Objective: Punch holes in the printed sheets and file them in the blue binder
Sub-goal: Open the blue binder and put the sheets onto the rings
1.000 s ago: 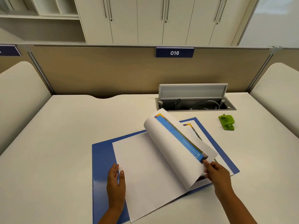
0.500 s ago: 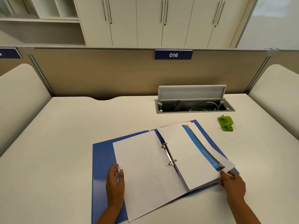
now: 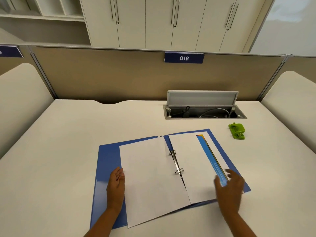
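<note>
1. The blue binder [image 3: 109, 161] lies open and flat on the white worktop [image 3: 68, 134], near the front edge, with its metal rings [image 3: 176, 162] showing in the middle.
2. A white sheet [image 3: 152, 177] lies on the left half of the binder, its lower edge reaching past the cover onto the worktop.
3. A stack of sheets [image 3: 189, 165] lies on the right half; one below pokes out sideways and shows a blue printed strip [image 3: 210, 156].
4. The left hand [image 3: 116, 187] lies flat, fingers stretched out and together, on the left cover just beside the left edge of the white sheet. It grips nothing.
5. The right hand [image 3: 229, 190] is blurred, fingers spread wide, over the lower right corner of the stack; it appears to hold nothing, and whether it touches the paper cannot be told.
6. A green hole punch [image 3: 237, 131] stands on the worktop, beyond the binder's far right corner and apart from it.
7. Behind it an open cable box [image 3: 203, 113] is set into the worktop, lid up, and a "016" sign [image 3: 184, 58] hangs on the divider.
</note>
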